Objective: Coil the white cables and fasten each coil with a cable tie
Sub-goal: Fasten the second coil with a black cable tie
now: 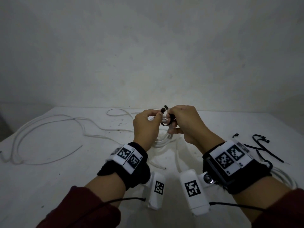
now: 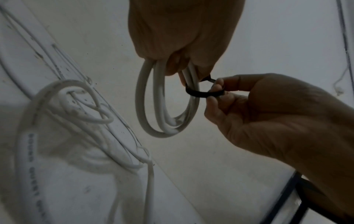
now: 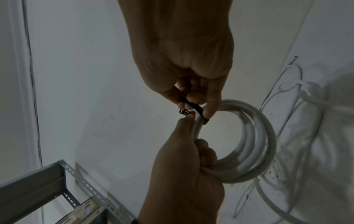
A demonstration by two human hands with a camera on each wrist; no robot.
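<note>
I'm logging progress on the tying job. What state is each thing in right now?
Coil: wound, held up in left hand.
Tie: looped round coil, pinched by right hand, not visibly closed.
Loose cables: uncoiled on table.
Spare ties: lying unused.

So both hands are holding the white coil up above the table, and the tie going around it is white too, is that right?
Not quite. The cable tie is black, not white, as the left wrist view shows. The rest holds: the left hand and right hand hold the white coil above the table.
</note>
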